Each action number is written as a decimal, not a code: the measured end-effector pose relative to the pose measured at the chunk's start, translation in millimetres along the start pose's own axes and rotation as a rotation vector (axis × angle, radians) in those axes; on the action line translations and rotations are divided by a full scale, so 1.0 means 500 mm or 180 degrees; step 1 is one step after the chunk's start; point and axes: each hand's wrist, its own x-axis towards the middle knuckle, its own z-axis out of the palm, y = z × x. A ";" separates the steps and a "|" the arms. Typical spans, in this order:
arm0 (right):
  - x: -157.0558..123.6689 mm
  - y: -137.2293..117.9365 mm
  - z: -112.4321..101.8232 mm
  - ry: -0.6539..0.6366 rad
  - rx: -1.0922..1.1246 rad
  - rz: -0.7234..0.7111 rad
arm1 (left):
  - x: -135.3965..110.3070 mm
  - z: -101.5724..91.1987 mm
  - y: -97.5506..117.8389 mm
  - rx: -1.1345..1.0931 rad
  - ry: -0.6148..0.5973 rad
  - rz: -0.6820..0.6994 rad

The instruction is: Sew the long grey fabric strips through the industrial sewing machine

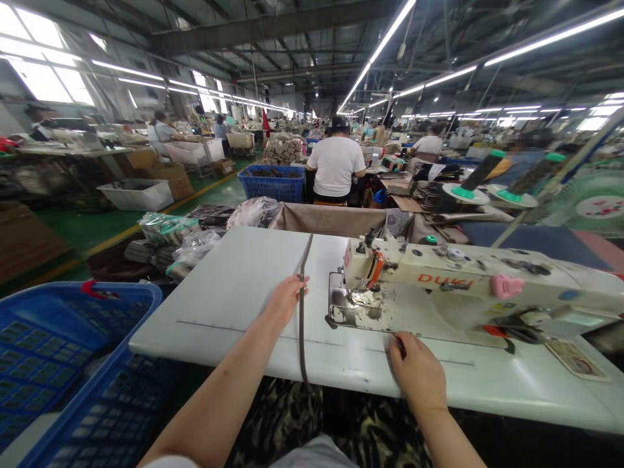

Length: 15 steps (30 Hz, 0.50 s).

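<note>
A long, narrow dark strap [301, 325] runs across the white sewing table [234, 279], from the far edge to the near edge, where its end hangs over. My left hand [288, 296] is closed on it at mid-length, fingertips and thumb on the strap. To the right, my right hand [418, 372] rests near the table's front edge with its fingers curled. Something small and dark shows between the fingers, too hidden to name. Just beyond that hand stands the sewing machine [458, 279], its needle area and metal plate lying between my two hands.
A blue plastic basket [141, 302] stands against the table's left side. Behind the table are a fabric-lined bin [331, 220] and plastic-wrapped bundles [195, 247]. Thread cones [480, 172] rise at the back right. A person in a white shirt [336, 159] sits ahead, facing away.
</note>
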 end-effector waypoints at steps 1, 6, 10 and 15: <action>0.000 0.000 0.001 0.0016 -0.0009 0.0001 | -0.011 -0.002 0.002 -0.0040 -0.0093 0.0000; 0.004 0.010 0.007 0.0060 0.0162 -0.0013 | -0.066 -0.015 0.007 0.0065 -0.0391 -0.0254; 0.007 0.027 0.005 -0.0096 0.0824 0.0217 | -0.091 -0.031 -0.004 0.0365 -0.0436 -0.0260; 0.017 0.069 -0.033 -0.0045 0.1523 0.0755 | -0.092 -0.047 -0.024 0.0391 -0.0587 -0.0204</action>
